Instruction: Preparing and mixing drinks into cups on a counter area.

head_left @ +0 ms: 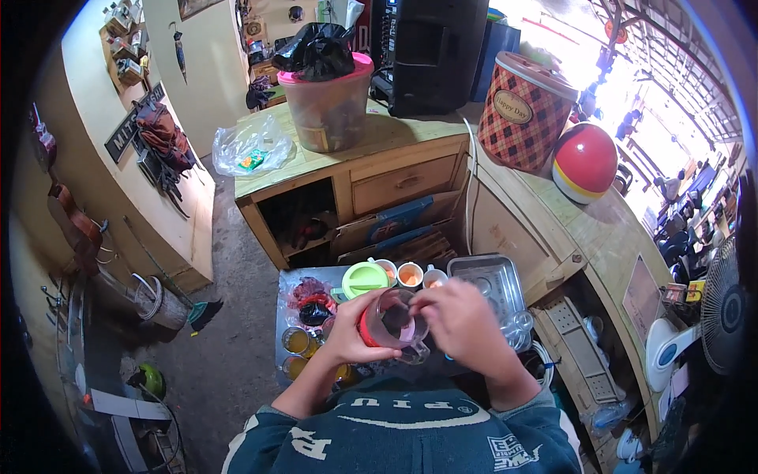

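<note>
My left hand (352,330) is wrapped round a clear plastic pitcher (397,318) with a red band, tilted so that its mouth faces up toward me. The pitcher's handle points down and to the right. Over the right side of its rim, my right hand (460,317) has its fingers pinched together; whatever they hold is hidden. Just beyond the pitcher stands a jug with a light green lid (365,276). Beside it are white cups (410,274) with something orange inside. Glasses of yellow-orange liquid (297,340) stand by my left forearm.
A metal tray (512,278) and clear glasses (517,325) lie to the right. Red and black plastic packaging (313,299) sits at the left. Ahead, a wooden counter (379,154) bears a pink-rimmed bucket (328,107), a plaid canister (521,118) and a helmet (586,162).
</note>
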The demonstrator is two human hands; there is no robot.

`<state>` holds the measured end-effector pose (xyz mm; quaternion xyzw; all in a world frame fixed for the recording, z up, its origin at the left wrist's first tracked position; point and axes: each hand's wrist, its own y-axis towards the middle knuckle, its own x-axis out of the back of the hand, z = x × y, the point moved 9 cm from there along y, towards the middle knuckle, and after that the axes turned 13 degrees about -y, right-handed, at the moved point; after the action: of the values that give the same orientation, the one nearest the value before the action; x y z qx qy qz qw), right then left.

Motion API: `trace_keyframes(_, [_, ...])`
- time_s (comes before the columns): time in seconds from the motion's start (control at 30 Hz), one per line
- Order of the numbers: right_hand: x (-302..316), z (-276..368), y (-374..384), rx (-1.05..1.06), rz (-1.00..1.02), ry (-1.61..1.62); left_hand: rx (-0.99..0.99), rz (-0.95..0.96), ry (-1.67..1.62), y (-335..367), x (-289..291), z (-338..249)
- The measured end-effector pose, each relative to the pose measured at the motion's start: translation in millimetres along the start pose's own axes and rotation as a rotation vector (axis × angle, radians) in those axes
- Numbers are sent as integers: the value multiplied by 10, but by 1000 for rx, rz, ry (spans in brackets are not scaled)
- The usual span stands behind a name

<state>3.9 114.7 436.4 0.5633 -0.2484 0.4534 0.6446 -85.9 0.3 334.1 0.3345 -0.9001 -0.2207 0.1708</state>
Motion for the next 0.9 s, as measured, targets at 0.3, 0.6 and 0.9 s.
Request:
trace_keyframes(0.3, [129,100,103,125,-5,34,231,162,-522,-151,-219,348])
trace_keyframes(0.6, [212,105,210,239,34,200,327,255,-1280,-280,-474,410])
trace_keyframes(0.9, [-78,236,197,330,234,488,379,636,-1645,-312,-777,56])
